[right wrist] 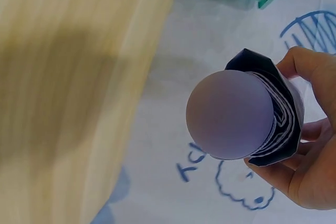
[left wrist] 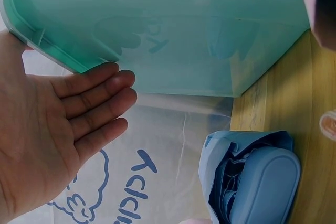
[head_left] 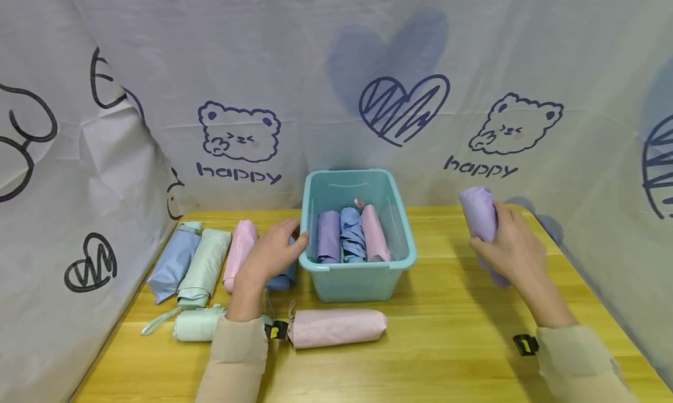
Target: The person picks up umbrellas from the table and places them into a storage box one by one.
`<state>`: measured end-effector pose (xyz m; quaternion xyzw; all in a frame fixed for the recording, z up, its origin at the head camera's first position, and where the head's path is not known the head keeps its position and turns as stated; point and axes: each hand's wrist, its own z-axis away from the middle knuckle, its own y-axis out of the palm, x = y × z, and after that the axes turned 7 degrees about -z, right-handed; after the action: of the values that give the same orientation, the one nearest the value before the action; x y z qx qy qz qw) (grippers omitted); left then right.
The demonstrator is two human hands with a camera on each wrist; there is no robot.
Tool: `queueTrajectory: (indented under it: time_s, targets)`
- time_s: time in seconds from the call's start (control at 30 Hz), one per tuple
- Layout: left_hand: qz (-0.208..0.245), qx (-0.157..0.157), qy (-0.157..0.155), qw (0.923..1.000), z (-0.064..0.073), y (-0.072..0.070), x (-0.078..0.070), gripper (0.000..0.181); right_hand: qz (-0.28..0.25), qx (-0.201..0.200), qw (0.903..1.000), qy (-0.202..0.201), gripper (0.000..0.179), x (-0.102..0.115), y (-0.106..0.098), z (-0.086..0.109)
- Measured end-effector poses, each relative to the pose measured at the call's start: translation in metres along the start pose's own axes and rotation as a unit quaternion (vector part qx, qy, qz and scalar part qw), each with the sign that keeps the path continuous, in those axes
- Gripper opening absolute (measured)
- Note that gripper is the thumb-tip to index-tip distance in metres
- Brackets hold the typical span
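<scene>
My right hand (head_left: 512, 242) grips a lilac folding umbrella (head_left: 479, 213) above the right side of the table, its round handle end (right wrist: 231, 114) facing the right wrist camera. My left hand (head_left: 273, 248) is at the left rim of a teal plastic bin (head_left: 352, 283), fingers nearly straight beside its wall in the left wrist view. Three folded umbrellas stand side by side inside the bin: a purple one (head_left: 329, 236), a blue one (head_left: 352, 233) and a pink one (head_left: 374, 233). A darker blue umbrella (left wrist: 265, 182) lies beside the bin, partly hidden by my left hand in the head view.
Left of the bin lie a light blue umbrella (head_left: 176, 260), a pale green one (head_left: 206, 263) and a pink one (head_left: 240, 251). A mint umbrella (head_left: 197, 324) and a pale pink one (head_left: 339, 327) lie nearer. A printed cloth (head_left: 326, 52) hangs behind the table.
</scene>
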<state>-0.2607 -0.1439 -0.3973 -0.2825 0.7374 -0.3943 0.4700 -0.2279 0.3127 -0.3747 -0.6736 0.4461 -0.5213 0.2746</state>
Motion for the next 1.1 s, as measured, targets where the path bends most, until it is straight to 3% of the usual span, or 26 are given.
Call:
queueTrajectory:
  time_s: [0.47, 0.9, 1.1]
  targets:
    - [-0.003, 0.001, -0.002, 1.0, 0.0, -0.001, 0.0, 0.03, 0.003, -0.005, 0.9962, -0.087, 0.089, 0.054, -0.013, -0.022]
    - [-0.003, 0.002, -0.004, 1.0, -0.001, 0.001, 0.001, 0.031, 0.04, 0.005, 0.9779, -0.205, 0.082, 0.101, -0.017, -0.041]
    - [-0.006, 0.003, -0.001, 1.0, -0.001, 0.001, 0.002, 0.032, 0.058, 0.02, 0.9687, -0.241, 0.081, 0.119, -0.017, -0.048]
